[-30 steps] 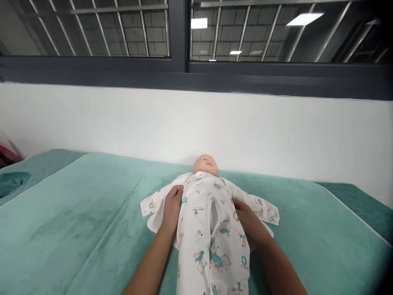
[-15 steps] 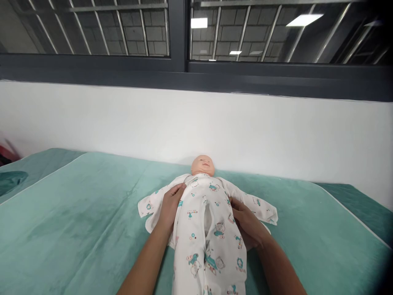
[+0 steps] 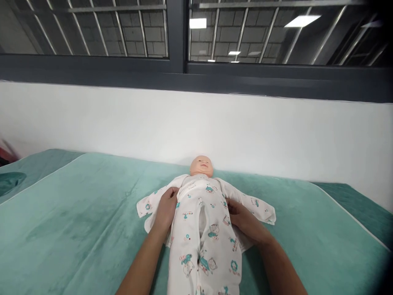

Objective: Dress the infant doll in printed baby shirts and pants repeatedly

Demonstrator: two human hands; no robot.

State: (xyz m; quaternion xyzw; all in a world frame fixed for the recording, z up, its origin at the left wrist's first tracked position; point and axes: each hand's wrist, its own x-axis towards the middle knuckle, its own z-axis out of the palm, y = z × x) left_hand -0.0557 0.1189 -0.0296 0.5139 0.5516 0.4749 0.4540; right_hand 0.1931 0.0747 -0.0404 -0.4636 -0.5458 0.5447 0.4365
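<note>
Two bare hands (image 3: 166, 208) and two slim, bare forearms (image 3: 141, 262).

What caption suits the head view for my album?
Left hand and right hand touch the printed white pants on a baby doll lying on green bedding.

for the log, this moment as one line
left hand: at white printed cloth pants; right hand: at opposite side; bald peach doll: face-up on green cloth

Illegible small lettering (image 3: 187, 213) on garment (image 3: 190, 229)
</note>
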